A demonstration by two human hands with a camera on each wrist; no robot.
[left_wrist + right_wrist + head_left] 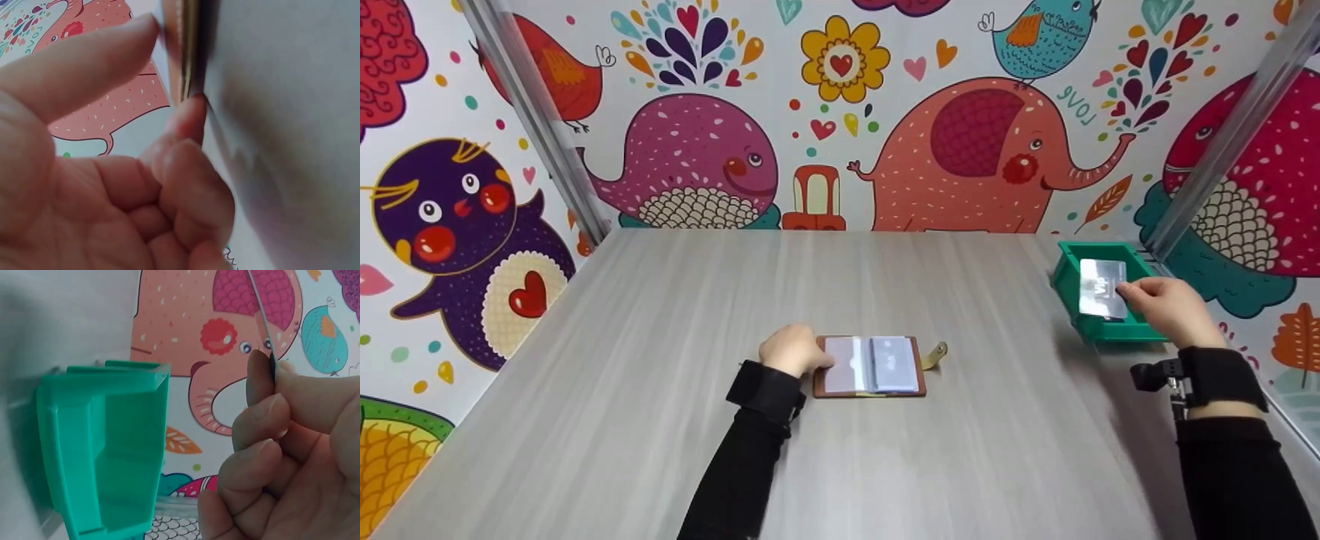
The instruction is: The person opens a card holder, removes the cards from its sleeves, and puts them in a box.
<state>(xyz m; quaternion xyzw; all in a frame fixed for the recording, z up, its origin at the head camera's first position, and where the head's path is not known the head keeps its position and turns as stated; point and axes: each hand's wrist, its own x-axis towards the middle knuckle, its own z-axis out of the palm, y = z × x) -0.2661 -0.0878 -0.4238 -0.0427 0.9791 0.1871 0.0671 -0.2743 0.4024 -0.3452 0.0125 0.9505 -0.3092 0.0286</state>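
An open card holder [896,364] with a brown cover and clear sleeves lies on the table, a pale card showing in its right sleeve. My left hand [793,351] pinches its left edge, thumb on the sleeve side and a finger against the cover's underside, as the left wrist view shows. Out to the right, my right hand [1174,307] pinches a silvery card [1101,288] by its right edge, between thumb and index finger. In the head view the card overlaps the green bin [1132,331]; in the right wrist view it appears edge-on, up beside the bin.
A strap with a snap [936,355] sticks out from the card holder's right side. The green bin stands at the table's [660,300] back right corner, close to a metal post [1234,142]. Printed walls with cartoon animals border the table at the back and sides.
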